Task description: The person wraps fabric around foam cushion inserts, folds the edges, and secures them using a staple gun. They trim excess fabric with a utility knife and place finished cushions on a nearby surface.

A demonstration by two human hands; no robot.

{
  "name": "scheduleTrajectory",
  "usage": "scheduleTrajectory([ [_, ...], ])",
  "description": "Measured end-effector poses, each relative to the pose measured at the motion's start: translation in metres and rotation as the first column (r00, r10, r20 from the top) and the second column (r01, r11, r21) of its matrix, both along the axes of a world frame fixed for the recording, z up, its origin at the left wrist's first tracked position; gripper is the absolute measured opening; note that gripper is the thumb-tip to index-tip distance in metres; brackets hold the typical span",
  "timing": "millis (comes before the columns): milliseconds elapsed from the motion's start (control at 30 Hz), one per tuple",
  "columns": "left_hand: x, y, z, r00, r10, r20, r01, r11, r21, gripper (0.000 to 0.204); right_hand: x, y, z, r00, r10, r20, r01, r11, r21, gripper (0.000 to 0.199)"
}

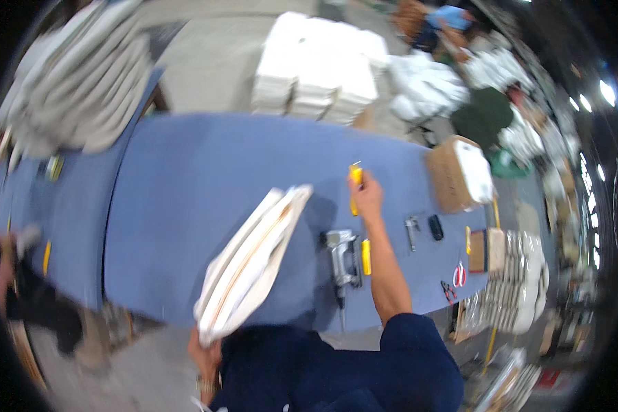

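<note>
My left hand (203,358) is closed on the near end of a long cream padded fabric piece (250,268) with a thin brown strip along it. The piece slants up and away over the blue table. My right hand (368,196) is closed on a yellow utility knife (355,180), its thin tip pointing away from me. Close to my right forearm lie a grey-and-black pneumatic staple gun (340,257), its hose running to the near edge, and a second yellow tool (366,257) whose kind I cannot make out.
The blue table (185,172) also bears a metal tool (410,232), a black case (435,226), red-handled scissors (459,274), pliers (448,292) and a cardboard box (450,178). White stacks (316,62) stand beyond it. Another person (41,295) is at the left; one more (450,24) is far back.
</note>
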State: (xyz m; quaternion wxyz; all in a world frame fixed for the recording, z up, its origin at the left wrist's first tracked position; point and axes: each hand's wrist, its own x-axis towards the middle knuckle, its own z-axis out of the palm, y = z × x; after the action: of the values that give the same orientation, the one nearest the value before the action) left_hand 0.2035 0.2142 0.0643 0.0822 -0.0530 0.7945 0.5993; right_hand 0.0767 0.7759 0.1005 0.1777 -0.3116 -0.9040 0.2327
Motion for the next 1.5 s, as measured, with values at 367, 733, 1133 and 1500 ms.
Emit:
scheduleTrajectory([
  [367, -0.023, 0.014, 0.043, 0.983, -0.104, -0.152, 0.048, 0.942, -0.332, 0.069, 0.081, -0.335, 0.082, 0.66, 0.699, -0.277, -0.731, 0.512, -0.451, 0.015],
  [733, -0.024, -0.001, 0.044, 0.967, -0.118, -0.224, 0.057, 0.964, -0.26, 0.056, 0.097, -0.366, 0.067, 0.276, 0.954, -0.113, -0.948, 0.252, -0.193, 0.019],
  [1133, -0.009, -0.022, 0.056, 0.894, 0.432, -0.121, -0.431, 0.902, 0.036, 0.036, 0.075, -0.414, 0.05, 0.28, 0.947, -0.155, -0.927, 0.224, -0.301, 0.032],
  [1500, -0.024, 0.006, 0.05, 0.922, 0.349, -0.168, -0.362, 0.931, -0.049, 0.037, 0.052, -0.381, 0.055, 0.547, 0.785, -0.291, -0.569, 0.094, -0.817, 0.046],
])
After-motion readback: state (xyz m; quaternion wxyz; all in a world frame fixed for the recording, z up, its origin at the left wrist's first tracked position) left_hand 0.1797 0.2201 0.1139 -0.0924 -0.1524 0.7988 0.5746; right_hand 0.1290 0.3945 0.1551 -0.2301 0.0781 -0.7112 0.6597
